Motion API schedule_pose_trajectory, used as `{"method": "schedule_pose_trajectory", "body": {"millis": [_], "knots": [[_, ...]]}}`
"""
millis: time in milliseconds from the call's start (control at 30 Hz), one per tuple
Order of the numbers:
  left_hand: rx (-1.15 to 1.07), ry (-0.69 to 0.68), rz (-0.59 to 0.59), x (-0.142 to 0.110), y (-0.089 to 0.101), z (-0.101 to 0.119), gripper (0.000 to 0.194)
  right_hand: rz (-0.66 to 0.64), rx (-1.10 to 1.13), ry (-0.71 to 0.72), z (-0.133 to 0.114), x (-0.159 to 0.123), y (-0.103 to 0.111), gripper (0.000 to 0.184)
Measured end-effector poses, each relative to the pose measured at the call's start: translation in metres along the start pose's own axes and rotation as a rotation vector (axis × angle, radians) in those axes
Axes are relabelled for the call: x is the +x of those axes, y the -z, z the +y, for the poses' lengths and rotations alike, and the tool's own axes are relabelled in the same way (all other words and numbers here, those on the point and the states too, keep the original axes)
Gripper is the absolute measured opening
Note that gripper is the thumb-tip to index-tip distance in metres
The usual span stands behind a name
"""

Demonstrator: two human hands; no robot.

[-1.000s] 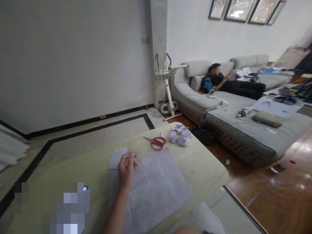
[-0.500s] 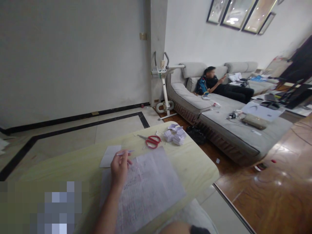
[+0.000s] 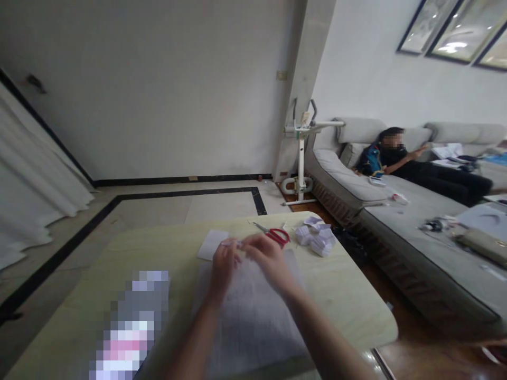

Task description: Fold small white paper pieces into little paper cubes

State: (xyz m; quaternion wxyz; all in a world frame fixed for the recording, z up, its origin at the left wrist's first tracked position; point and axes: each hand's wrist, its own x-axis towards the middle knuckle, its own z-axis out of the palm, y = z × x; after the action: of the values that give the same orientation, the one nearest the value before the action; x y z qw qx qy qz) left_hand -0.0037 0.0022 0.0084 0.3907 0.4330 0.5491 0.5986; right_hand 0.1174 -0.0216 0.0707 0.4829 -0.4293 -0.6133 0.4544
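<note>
My left hand point(image 3: 224, 264) is closed, pinching a thin whitish strip point(image 3: 229, 243), perhaps of paper, above the table. My right hand point(image 3: 267, 258) has its bent fingertips at the strip's right end, thumb and finger close together; blur hides the exact contact. Beneath both hands lies a large printed sheet point(image 3: 253, 322). A smaller white paper point(image 3: 209, 244) rests just behind my left hand. Scissors with red handles point(image 3: 279, 236) lie beyond my right hand, partly covered by it. To their right sits a cluster of folded paper pieces point(image 3: 319, 237).
The pale table point(image 3: 356, 301) has a rounded right corner. A blurred-out object point(image 3: 130, 322) lies at its left. Beyond stand an exercise machine point(image 3: 301, 158) and a grey sofa point(image 3: 412, 232), where a person point(image 3: 428, 163) reclines. A black bag point(image 3: 350, 245) is on the floor.
My right hand has come in from out of view to meet my left hand at the strip. The view has swung left, so the room appears shifted right.
</note>
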Motion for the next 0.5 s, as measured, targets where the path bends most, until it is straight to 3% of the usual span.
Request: {"method": "schedule_pose_trajectory", "body": {"millis": [100, 267, 500], "knots": [[-0.066, 0.033, -0.035, -0.001, -0.002, 0.000, 0.038, 0.110, -0.146, 0.060, 0.026, 0.022, 0.007, 0.015], [-0.055, 0.045, -0.047, -0.001, -0.002, -0.003, 0.040, 0.107, -0.158, 0.058, 0.063, 0.030, -0.001, 0.014], [-0.016, 0.004, -0.065, -0.001, -0.002, -0.003, 0.033, 0.086, -0.093, -0.003, 0.061, 0.026, 0.008, 0.013]]}}
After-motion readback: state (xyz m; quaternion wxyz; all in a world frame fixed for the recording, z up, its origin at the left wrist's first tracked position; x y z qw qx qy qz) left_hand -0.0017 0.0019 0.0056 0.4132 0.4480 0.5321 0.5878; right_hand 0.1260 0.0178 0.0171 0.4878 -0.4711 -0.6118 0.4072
